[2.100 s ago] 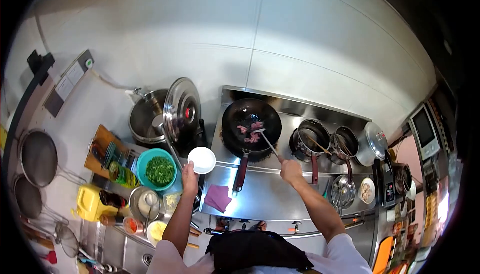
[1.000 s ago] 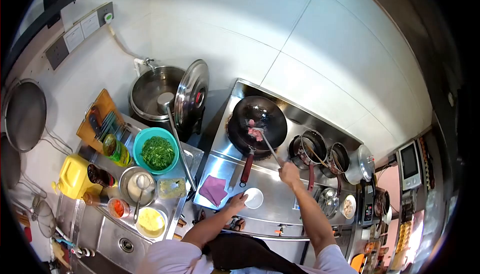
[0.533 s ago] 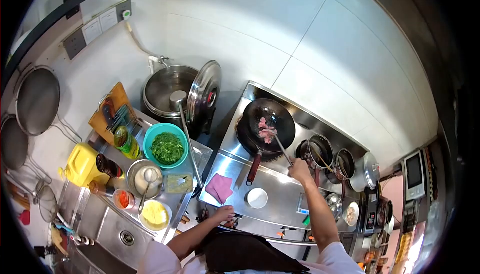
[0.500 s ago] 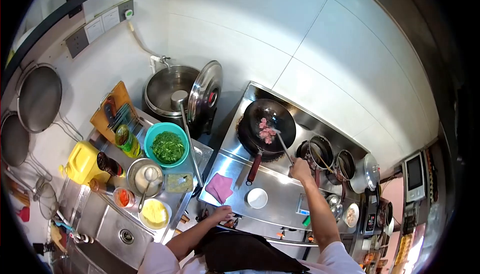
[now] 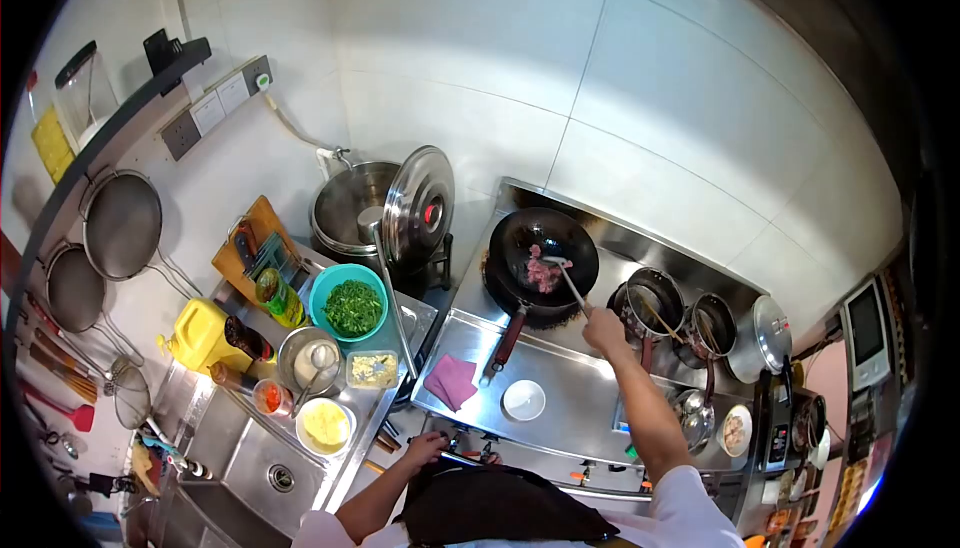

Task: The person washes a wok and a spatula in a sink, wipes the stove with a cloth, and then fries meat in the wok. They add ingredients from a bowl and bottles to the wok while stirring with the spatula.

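Observation:
My right hand [image 5: 604,331] is closed round the handle of a metal spatula [image 5: 572,282], whose head is in a black wok [image 5: 572,238] on the stove. Pieces of pinkish meat [image 5: 541,274] lie in the wok beside the spatula head. The wok's dark red handle [image 5: 510,338] points towards me, with no hand on it. My left hand [image 5: 427,447] is at the counter's front edge by the stove knobs, fingers bent; whether it grips a knob is too small to tell. A purple cloth [image 5: 451,382] and a white bowl [image 5: 524,400] lie on the steel counter [image 5: 580,398] between my hands and the wok.
Left of the stove are a teal bowl of chopped greens [image 5: 351,306], a steel bowl [image 5: 296,360], bottles, a yellow jug [image 5: 207,334] and a sink [image 5: 262,455]. A large pot [image 5: 338,204] with its lid [image 5: 420,210] stands behind. Smaller pans [image 5: 652,300] stand to the right.
The view has shifted, so most things appear lower and further right. My left hand has moved from beside the purple cloth down to the knobs. The meat is more bunched near the spatula head.

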